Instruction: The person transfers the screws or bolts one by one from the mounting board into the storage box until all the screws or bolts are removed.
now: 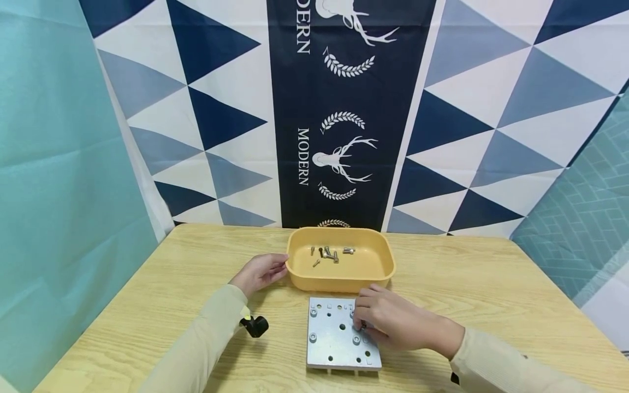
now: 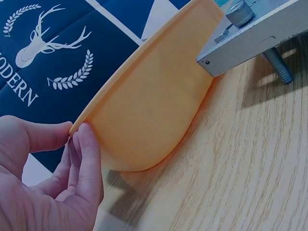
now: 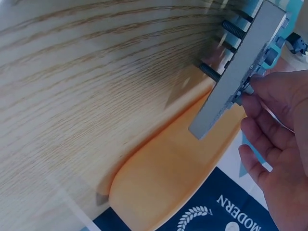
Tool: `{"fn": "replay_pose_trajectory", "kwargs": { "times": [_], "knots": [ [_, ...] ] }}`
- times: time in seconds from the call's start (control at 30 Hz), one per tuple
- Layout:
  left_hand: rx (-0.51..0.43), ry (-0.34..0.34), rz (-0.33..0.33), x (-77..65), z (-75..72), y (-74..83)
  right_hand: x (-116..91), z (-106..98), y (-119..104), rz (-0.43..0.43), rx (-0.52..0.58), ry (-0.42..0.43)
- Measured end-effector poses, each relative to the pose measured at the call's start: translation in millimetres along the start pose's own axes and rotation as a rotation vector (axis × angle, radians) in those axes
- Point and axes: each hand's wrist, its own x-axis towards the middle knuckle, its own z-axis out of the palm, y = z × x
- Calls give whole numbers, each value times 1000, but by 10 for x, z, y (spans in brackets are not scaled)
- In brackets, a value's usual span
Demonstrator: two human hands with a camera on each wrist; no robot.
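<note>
My left hand [image 1: 262, 271] pinches the rim of a yellow plastic bin [image 2: 144, 106] at its left end, thumb on one side and fingers on the other. Several small screws [image 1: 330, 255] lie inside the bin. In front of it, a silvery metal plate [image 1: 336, 346] with holes stands raised on bolt shanks [image 3: 233, 30] that stick out below. Socket-head bolts [image 1: 313, 338] sit in its top face. Over the plate's right side, my right hand [image 1: 393, 319] pinches a small screw [image 3: 248, 89] against the top face, mostly hidden by thumb and forefinger.
The wooden table [image 1: 162, 284] carries the bin and the plate. Behind its far edge hangs a patterned cloth [image 1: 339, 109], with a teal sheet [image 1: 64, 164] along the left. A black wrist camera [image 1: 255, 326] sticks out from the left sleeve.
</note>
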Motion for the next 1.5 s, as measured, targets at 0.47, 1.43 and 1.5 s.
{"fn": "replay_pose_trajectory", "kwargs": {
  "times": [0.47,1.43,1.5],
  "knots": [
    [-14,-22,-1,38,-17,-6,17,-126,16,19,-24,-3],
    [-13,21,-23,24,4,21,250,-362,266,4,-89,47],
    [-11,24,-25,26,3,18,269,-371,280,11,-94,39]
  ]
}}
